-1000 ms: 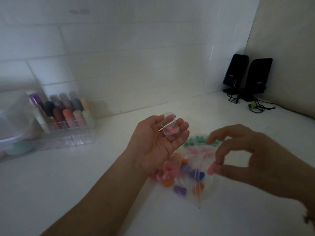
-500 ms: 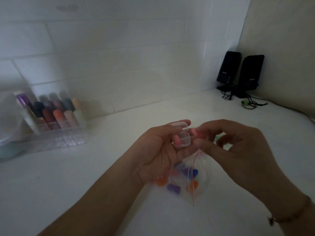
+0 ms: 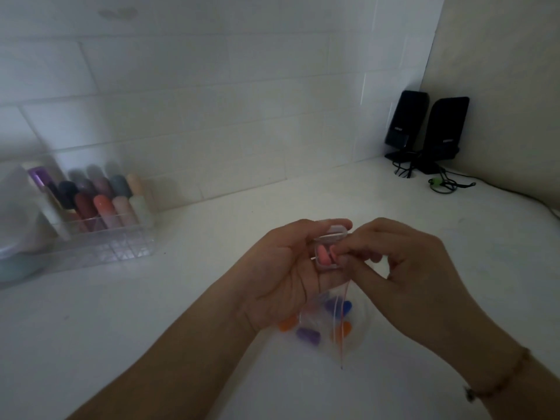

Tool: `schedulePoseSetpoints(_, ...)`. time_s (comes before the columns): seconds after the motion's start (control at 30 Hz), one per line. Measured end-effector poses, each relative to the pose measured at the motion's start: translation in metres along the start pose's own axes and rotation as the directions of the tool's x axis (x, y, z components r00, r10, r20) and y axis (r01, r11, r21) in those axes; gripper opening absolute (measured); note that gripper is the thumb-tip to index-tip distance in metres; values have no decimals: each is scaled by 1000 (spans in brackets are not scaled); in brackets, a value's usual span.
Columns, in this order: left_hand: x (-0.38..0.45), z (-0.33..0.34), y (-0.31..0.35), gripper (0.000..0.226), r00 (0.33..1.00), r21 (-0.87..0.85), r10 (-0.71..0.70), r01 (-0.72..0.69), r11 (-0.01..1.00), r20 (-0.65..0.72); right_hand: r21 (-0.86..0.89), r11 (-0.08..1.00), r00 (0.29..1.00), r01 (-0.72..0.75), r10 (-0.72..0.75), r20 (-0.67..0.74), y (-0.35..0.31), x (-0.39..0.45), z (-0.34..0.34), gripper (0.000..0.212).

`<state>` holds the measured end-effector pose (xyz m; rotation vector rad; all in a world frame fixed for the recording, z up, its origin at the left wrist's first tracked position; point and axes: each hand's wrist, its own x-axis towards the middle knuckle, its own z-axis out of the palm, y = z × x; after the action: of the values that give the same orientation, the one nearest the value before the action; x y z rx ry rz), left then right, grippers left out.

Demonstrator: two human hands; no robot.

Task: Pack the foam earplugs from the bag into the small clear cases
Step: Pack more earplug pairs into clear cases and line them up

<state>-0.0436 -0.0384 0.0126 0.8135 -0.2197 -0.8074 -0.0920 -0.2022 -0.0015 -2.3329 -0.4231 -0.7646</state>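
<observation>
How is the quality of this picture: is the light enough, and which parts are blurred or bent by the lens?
Head view: the light is dim and flat, without glare; the left hand, right hand and small clear case show soft motion blur; the clear organizer of bottles at the left edge is out of focus; the wide lens bends the wall tile lines; earplug colours in the bag look muted.

Just right of the frame's centre, a small clear case (image 3: 328, 253) stands open, lid tilted up, with a pink earplug (image 3: 324, 255) inside and possibly a second beside it. Below it, lower centre, the clear zip bag (image 3: 353, 334) lies flat, holding orange, purple and blue earplugs (image 3: 307, 335).
</observation>
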Motion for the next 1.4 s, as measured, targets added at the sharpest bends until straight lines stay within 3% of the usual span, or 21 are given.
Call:
schedulePoseSetpoints(0.1,0,-1,-1,53,1000,-41,-10,10,999,7,50,998,998,-43,45,-44,-3,1,-6,9)
schedulePoseSetpoints(0.2,1,-2,-2,39,1000,23,30,-30,999,-7,136,978,974,-160,179,-139,-2,4,-14,11)
schedulePoseSetpoints(0.3,-1,2,-4,51,989,176,146,-140,974,-21,74,971,971,-226,230,-61,-4,5,-11,17)
schedulePoseSetpoints(0.37,-4,6,-6,60,970,349,241,-228,909,6,31,973,973,-229,229,3,-4,4,-6,30)
schedulePoseSetpoints(0.47,-8,7,-10,67,941,541,319,-327,775,111,118,954,961,-276,271,60,-7,7,-7,38)
schedulePoseSetpoints(0.6,-8,11,-17,69,882,692,423,-438,574,207,254,901,935,-352,329,129,-11,11,-17,35)
schedulePoseSetpoints(0.73,-5,9,-12,62,812,737,564,-471,484,149,470,756,864,-457,503,31,2,15,-40,21)
schedulePoseSetpoints(0.77,-4,6,-10,55,784,793,607,-448,412,127,466,752,850,-466,527,-1,10,15,-46,20)
schedulePoseSetpoints(0.87,0,-7,-11,37,733,961,649,-275,10,203,228,812,837,-537,546,24,37,13,-47,15)
schedulePoseSetpoints(0.97,3,-13,-16,44,825,965,504,-186,-186,256,41,799,796,-600,590,134,56,9,-37,19)
schedulePoseSetpoints(1.07,3,-13,-19,56,905,956,339,-186,-229,257,-118,796,783,-594,606,142,62,5,-28,24)
schedulePoseSetpoints(1.2,4,-14,-21,84,945,941,213,-184,-283,249,-280,834,851,-475,517,95,66,4,-18,23)
schedulePoseSetpoints(1.4,3,-15,-16,80,880,941,360,-230,-247,309,-299,823,845,-483,528,89,64,6,-17,22)
